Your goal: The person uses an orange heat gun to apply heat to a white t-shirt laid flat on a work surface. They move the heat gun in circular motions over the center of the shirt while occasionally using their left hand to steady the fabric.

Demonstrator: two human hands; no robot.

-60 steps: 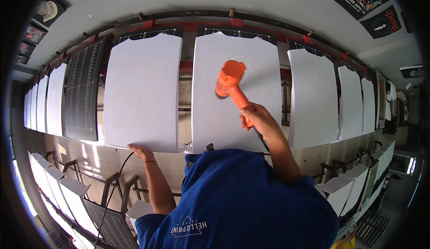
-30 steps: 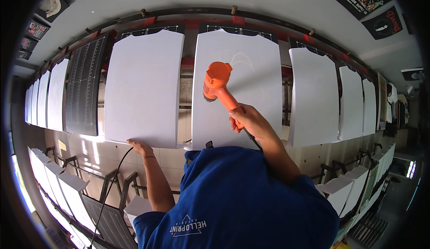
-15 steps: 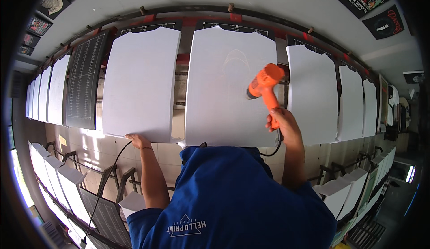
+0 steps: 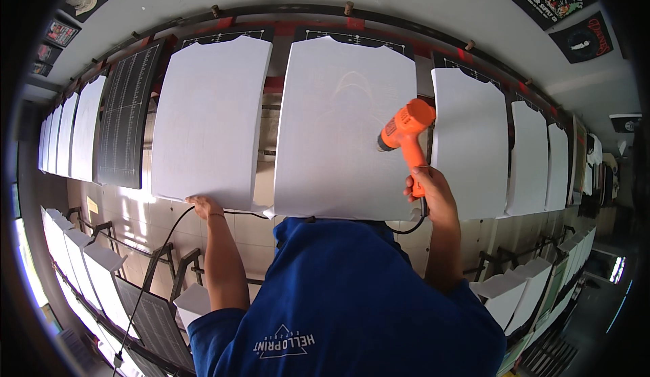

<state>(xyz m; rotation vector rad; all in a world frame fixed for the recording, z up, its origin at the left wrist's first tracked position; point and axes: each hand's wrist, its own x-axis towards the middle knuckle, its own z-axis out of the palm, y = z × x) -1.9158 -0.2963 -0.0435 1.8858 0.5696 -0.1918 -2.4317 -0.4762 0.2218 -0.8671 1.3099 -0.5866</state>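
My right hand (image 4: 433,191) is closed round the handle of an orange heat gun (image 4: 404,128). The dark nozzle points left and down, over the right part of a white T-shirt (image 4: 332,147) spread on a black board in front of me. Faint curved lines show on that shirt's upper half. My left hand (image 4: 205,207) is at the lower edge of the neighbouring white shirt (image 4: 210,119), with its fingers closed on a black power cord (image 4: 175,229). The cord runs on both sides of that hand, and another stretch hangs from the gun's handle.
More shirt-covered boards (image 4: 470,140) line the rack on both sides. One bare black board (image 4: 127,116) with white markings stands to the left. A dark rail with pegs (image 4: 349,8) runs along the far side. Behind me is another row of boards (image 4: 98,282) on metal frames.
The heat gun has shifted slightly right. My left hand has moved a little left and up, and a stretch of cord now shows to its right.
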